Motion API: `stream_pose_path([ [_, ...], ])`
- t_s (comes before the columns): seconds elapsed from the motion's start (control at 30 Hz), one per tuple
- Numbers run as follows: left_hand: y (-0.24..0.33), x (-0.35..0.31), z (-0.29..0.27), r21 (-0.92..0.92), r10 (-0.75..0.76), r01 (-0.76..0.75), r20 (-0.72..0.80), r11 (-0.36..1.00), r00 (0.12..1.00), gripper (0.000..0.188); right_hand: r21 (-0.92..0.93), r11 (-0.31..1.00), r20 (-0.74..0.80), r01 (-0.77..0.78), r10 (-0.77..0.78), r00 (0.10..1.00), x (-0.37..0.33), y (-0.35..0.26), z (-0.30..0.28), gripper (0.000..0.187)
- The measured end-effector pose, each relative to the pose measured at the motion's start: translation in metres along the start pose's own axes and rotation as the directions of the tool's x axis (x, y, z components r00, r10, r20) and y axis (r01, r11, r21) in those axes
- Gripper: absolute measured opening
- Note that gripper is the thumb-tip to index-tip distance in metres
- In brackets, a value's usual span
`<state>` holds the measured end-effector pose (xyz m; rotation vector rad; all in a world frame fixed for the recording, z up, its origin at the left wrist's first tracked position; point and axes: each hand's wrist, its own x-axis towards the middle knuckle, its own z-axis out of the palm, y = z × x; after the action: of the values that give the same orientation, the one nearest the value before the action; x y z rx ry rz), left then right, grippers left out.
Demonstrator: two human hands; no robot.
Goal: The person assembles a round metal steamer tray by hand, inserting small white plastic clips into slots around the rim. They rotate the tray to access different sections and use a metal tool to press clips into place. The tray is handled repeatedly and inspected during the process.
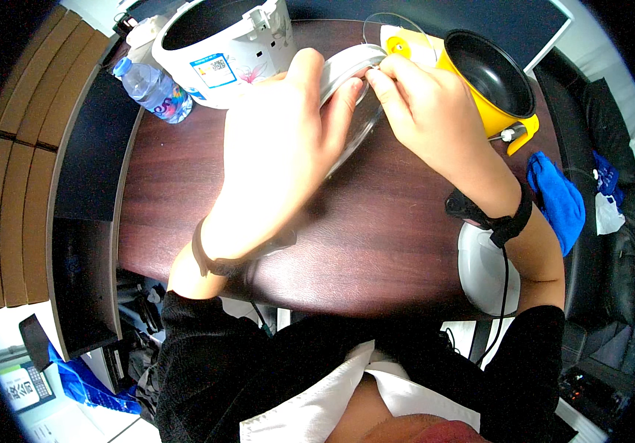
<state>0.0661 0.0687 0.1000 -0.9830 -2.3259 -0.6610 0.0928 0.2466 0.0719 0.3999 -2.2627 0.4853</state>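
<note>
White-rimmed piece [348, 63]: up over the table's [310, 236] far half!
Left hand [280, 129]: clamped around its rim.
Right hand [429, 107]: fingertips pinching its right end.
Far corners: white pot [254, 59] left, yellow pot [480, 112] right.
Open room: table's middle to near edge.

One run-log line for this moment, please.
left hand: holds curved white piece | right hand: pinches its edge | nearby: white appliance body, yellow pot, bottle, blue cloth

black sleeves [199, 336]; white collar [295, 413]; dark wristbands [515, 221]; black cable [507, 277] at right wrist
</note>
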Motion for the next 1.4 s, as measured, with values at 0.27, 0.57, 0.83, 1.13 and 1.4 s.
stream_pose_path([
  [0.27, 0.0, -0.001, 0.001, 0.009, 0.016, -0.016, -0.018, 1.0, 1.0, 0.031, -0.051, 0.994, -0.031, 0.101, -0.102, 0.994, 0.001, 0.003, -0.001, 0.014],
  [0.57, 0.0, -0.001, 0.0, -0.034, -0.012, 0.011, -0.024, 0.999, 1.0, 0.03, -0.085, 0.982, -0.021, 0.168, -0.17, 0.985, 0.002, 0.005, -0.002, 0.012],
  [0.83, 0.001, -0.002, 0.004, -0.026, -0.008, 0.007, -0.031, 1.0, 0.999, 0.03, 0.402, 0.873, 0.164, -0.277, 0.229, 0.96, 0.0, -0.002, 0.003, 0.02],
  [1.13, 0.001, -0.002, 0.003, 0.017, -0.011, 0.012, -0.014, 1.0, 1.0, 0.028, 0.679, -0.107, 0.719, -0.726, 0.295, 0.63, 0.005, -0.005, -0.015, 0.031],
  [1.4, -0.003, -0.001, 0.002, -0.006, 0.012, -0.013, -0.022, 1.0, 1.0, 0.03, 0.118, 0.993, 0.059, -0.023, 0.016, 0.998, 0.001, 0.0, -0.002, 0.021],
])
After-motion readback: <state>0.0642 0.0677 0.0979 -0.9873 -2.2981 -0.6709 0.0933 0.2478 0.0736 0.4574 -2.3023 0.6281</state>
